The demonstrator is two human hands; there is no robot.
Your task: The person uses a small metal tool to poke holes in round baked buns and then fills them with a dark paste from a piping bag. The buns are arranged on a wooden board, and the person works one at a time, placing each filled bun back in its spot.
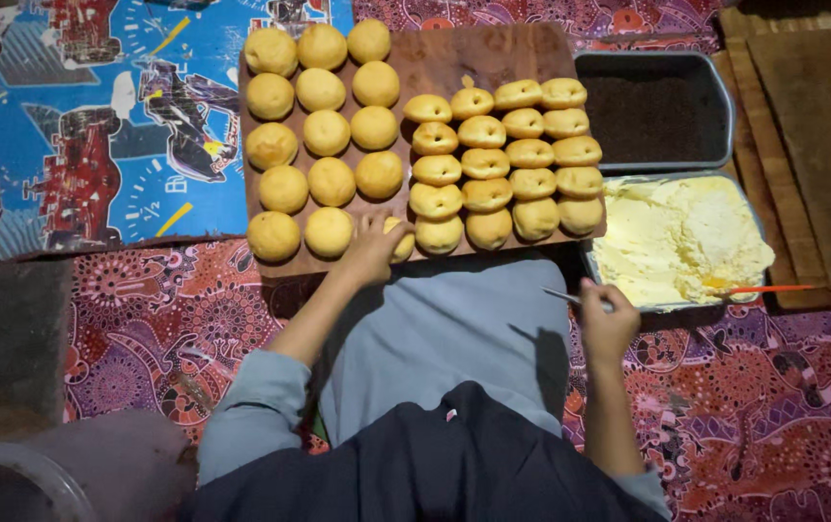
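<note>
Left hand fingers wrapped on round bun at near edge of wooden board. Right hand fingers closed on thin knife beside cream tray. My call: keep grip light, avoid squashing bun, slit shallow like filled rows.

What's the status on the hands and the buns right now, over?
Left hand grasping a round bun at the wooden board's near edge. Right hand holding a thin knife beside the cream tray. Nothing blocking either hand.
</note>
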